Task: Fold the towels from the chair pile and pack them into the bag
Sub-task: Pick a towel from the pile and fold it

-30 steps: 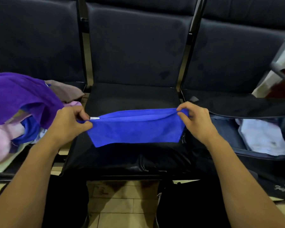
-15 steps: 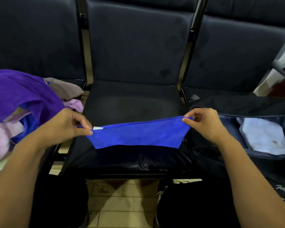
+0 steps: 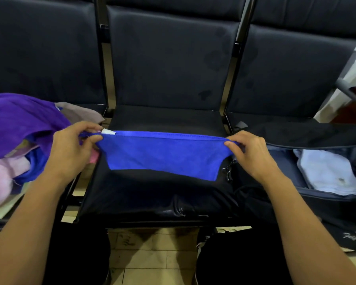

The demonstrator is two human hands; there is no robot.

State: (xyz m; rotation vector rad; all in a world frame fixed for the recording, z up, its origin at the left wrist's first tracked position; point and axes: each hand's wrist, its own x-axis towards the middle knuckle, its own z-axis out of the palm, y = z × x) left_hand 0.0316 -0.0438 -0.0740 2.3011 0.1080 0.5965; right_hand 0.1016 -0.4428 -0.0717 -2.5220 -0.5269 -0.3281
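Observation:
A blue towel (image 3: pixel 162 155), folded over, hangs stretched above the middle chair seat (image 3: pixel 152 194). My left hand (image 3: pixel 70 151) pinches its upper left corner beside a small white tag. My right hand (image 3: pixel 253 155) pinches its upper right corner. The towel's lower edge touches the seat. On the left chair lies the towel pile (image 3: pixel 14 140), with purple, pink, blue and beige cloths. An open dark bag (image 3: pixel 327 198) sits on the right chair, and a pale folded towel (image 3: pixel 329 171) lies inside it.
Three dark padded chairs stand in a row, joined by metal posts (image 3: pixel 107 79). Tiled floor (image 3: pixel 152 256) shows below the seat, between my dark-clad legs. A zip pull (image 3: pixel 226 171) hangs at the bag's left edge.
Both hands dipped toward me with the towel, then lifted it back and drew it taut. The top edge is now straight and the hanging part is deeper.

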